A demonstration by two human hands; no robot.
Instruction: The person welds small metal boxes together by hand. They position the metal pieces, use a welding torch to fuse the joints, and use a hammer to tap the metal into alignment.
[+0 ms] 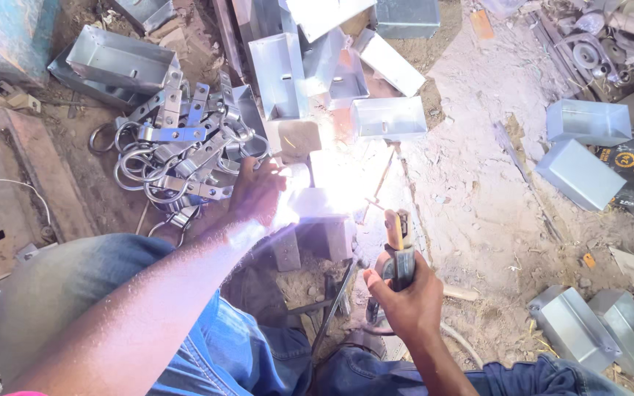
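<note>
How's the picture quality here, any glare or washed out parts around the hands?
Head view: a white welding glare burns out the centre, hiding the workpiece and the left hand's fingertips. The right hand with the electrode holder stays sharp. Sunlit ground at right looks pale; frame edges bend slightly.

I see both of my arms bare from the edge of the picture down to the hands, with no sleeves, gloves, watch or rings on them. My left hand [258,194] is partly washed out by a bright white glare at its fingers, so I cannot make out detail there. My right hand [403,297] shows plainly, its knuckles and thumb clear. Below and between the two hands I wear blue denim jeans [236,352], faded pale and dusty grey over the left knee, darker blue with visible seams and folds nearer the right wrist.
</note>
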